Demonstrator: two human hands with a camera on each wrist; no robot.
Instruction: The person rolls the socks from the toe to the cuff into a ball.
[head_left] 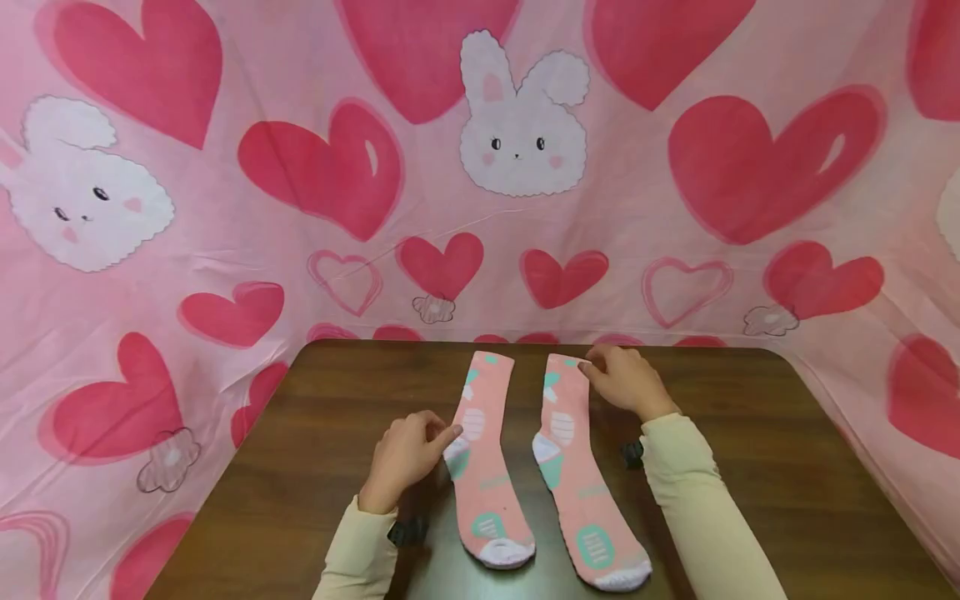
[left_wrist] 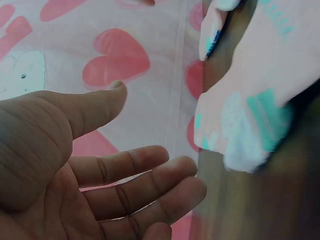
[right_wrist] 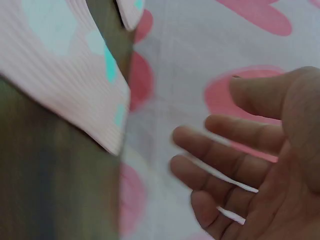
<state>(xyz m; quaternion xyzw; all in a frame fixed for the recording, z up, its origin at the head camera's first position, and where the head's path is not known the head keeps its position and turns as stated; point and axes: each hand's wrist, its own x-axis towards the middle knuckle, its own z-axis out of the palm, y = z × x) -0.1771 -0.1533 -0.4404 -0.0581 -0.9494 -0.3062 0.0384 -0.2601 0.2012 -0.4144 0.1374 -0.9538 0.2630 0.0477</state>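
Observation:
Two pink socks with white heels and toes and mint-green patches lie flat, side by side, on a dark wooden table. The left sock [head_left: 483, 467] has my left hand [head_left: 408, 454] near its heel, fingers relaxed and holding nothing. At the cuff of the right sock [head_left: 577, 475] is my right hand [head_left: 626, 379], its fingertips close to the cuff's right corner. In the right wrist view the right hand [right_wrist: 250, 165] has loosely bent, spread fingers with nothing between them. The left wrist view shows the left hand [left_wrist: 115, 175] likewise, apart from the sock [left_wrist: 250, 100].
The brown wooden table [head_left: 315, 467] extends to both sides of the socks. Behind it hangs a pink cloth [head_left: 630, 217] printed with hearts and white rabbits, meeting the table's far edge. Dark wrist devices [head_left: 408, 532] sit at the cream sleeves [head_left: 690, 475].

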